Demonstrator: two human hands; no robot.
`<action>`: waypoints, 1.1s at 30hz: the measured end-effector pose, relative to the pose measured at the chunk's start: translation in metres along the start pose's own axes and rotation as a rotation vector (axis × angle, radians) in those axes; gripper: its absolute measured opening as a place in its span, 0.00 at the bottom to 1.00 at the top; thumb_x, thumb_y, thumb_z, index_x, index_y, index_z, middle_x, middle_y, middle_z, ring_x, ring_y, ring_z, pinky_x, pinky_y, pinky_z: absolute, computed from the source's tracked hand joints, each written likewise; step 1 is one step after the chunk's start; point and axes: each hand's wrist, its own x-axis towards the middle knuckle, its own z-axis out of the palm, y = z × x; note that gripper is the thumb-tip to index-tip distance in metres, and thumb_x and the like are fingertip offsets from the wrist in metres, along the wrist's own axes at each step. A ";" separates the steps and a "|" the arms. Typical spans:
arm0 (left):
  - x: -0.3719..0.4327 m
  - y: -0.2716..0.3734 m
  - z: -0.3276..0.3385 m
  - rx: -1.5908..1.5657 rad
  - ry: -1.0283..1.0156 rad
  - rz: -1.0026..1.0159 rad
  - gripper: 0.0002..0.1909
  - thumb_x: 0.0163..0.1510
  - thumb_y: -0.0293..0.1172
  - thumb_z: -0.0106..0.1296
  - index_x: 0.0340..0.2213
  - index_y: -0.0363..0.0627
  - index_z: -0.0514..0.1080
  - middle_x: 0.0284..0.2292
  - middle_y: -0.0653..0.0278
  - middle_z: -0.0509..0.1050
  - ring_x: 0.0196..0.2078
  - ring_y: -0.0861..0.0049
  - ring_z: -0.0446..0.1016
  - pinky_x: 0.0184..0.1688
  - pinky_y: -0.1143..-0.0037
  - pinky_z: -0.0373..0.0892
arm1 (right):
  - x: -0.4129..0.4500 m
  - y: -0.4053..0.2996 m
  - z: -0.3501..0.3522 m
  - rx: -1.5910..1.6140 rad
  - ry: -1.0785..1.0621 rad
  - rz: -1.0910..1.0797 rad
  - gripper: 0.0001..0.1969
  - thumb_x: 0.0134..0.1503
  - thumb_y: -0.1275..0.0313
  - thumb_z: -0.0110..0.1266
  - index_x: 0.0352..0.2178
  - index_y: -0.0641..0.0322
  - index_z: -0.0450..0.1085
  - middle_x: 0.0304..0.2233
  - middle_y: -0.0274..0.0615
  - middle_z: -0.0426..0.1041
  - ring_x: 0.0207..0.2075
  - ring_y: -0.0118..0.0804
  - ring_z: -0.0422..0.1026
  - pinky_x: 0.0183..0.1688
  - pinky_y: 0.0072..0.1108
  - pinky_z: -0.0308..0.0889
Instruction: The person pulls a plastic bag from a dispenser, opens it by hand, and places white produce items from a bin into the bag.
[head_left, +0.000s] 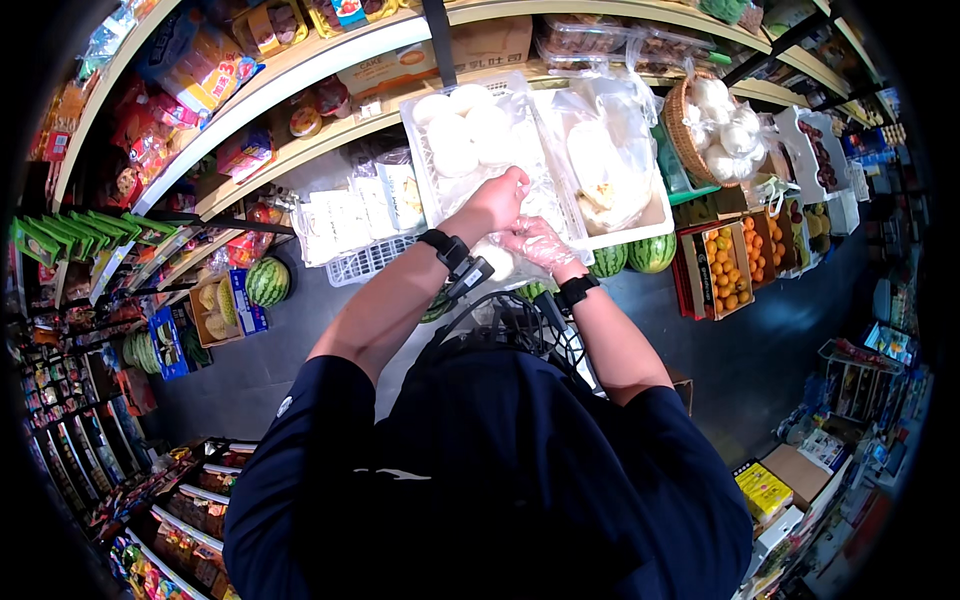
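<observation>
My left hand (495, 199), bare as far as I can tell, is over a white plastic crate (429, 176); its fingers are curled near my other wrist and glove. My right hand (536, 241) wears a thin clear plastic glove, and its fingertips meet the underside of my left hand. Whether either hand grips anything is too bright to tell. Several round white buns (454, 135) lie at the far left of the crate. Another white round item (499, 259) sits just below my hands, partly hidden. Crumpled clear plastic film covers part of the crate.
Right of the crate stands a white tray (660, 229) with bagged flat breads (607, 172). A wicker basket (679, 142) of bagged white items and an orange box (724, 270) lie farther right. White packets (337, 225) lie left. Watermelons (651, 253) sit below the tray; shelves run behind.
</observation>
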 end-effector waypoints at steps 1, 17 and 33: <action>0.001 -0.002 0.001 -0.028 -0.005 0.001 0.14 0.61 0.37 0.42 0.46 0.43 0.64 0.40 0.48 0.74 0.44 0.55 0.72 0.46 0.67 0.67 | 0.002 0.001 0.001 0.007 0.015 0.069 0.10 0.51 0.73 0.56 0.35 0.63 0.75 0.30 0.39 0.77 0.31 0.27 0.71 0.37 0.22 0.66; -0.033 -0.093 0.025 -0.547 0.034 0.147 0.16 0.45 0.20 0.57 0.39 0.35 0.69 0.28 0.65 0.74 0.28 0.82 0.71 0.35 0.79 0.68 | 0.000 0.018 -0.011 0.165 0.069 0.169 0.16 0.54 0.60 0.54 0.30 0.65 0.72 0.27 0.36 0.72 0.29 0.28 0.67 0.35 0.21 0.63; -0.034 -0.067 0.030 -0.192 0.106 0.302 0.15 0.44 0.28 0.56 0.36 0.48 0.69 0.21 0.62 0.71 0.24 0.75 0.71 0.29 0.76 0.68 | -0.017 0.006 -0.019 0.268 0.138 0.295 0.16 0.54 0.65 0.57 0.39 0.67 0.73 0.31 0.38 0.74 0.31 0.29 0.69 0.37 0.21 0.65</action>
